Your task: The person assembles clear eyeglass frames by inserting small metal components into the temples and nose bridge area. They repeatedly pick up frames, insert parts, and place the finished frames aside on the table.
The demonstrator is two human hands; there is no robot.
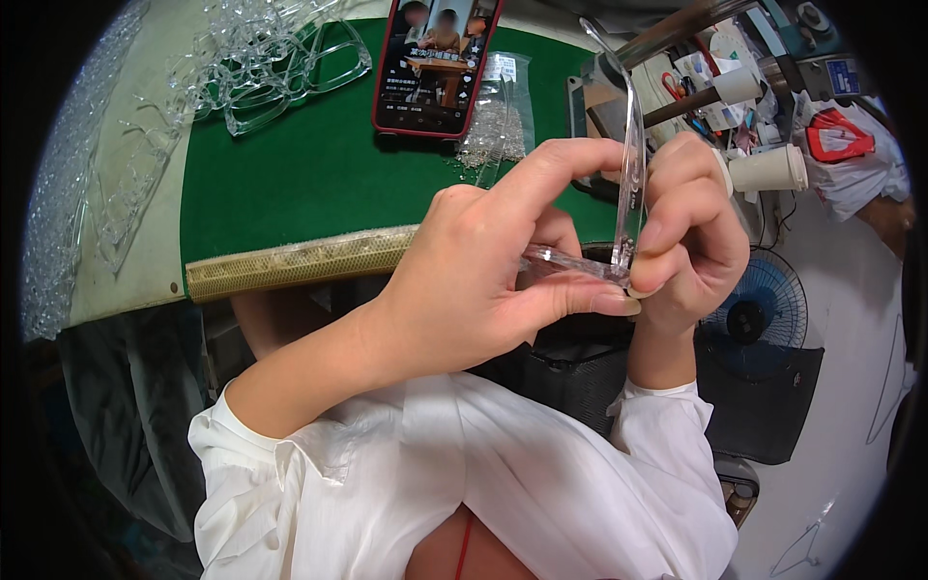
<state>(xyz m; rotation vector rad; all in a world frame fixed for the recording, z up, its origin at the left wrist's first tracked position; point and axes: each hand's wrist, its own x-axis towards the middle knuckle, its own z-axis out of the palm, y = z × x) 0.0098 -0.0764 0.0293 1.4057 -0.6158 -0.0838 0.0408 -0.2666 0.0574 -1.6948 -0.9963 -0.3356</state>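
Observation:
Clear plastic glasses frames point(630, 184) are held up in front of me, one temple arm standing upright. My left hand point(493, 251) is closed on the front part, its thumb near the hinge corner and its index finger reaching toward the temple. On the other side, the fingertips of my right hand point(691, 227) pinch the frames at the same corner where temple and front meet. Whether a small part sits between those fingertips cannot be made out. Beyond my left hand lies a clear bag point(503, 116) with many tiny metallic pieces, some spilled on the green mat point(290, 184).
A phone point(435, 68) with a lit screen stands at the mat's far edge. Piles of clear frames point(261, 77) lie at the far left. A gold mesh-patterned roll point(300, 266) edges the table. Bench machinery point(715, 39), a white cup point(768, 169) and a blue fan point(759, 304) are right.

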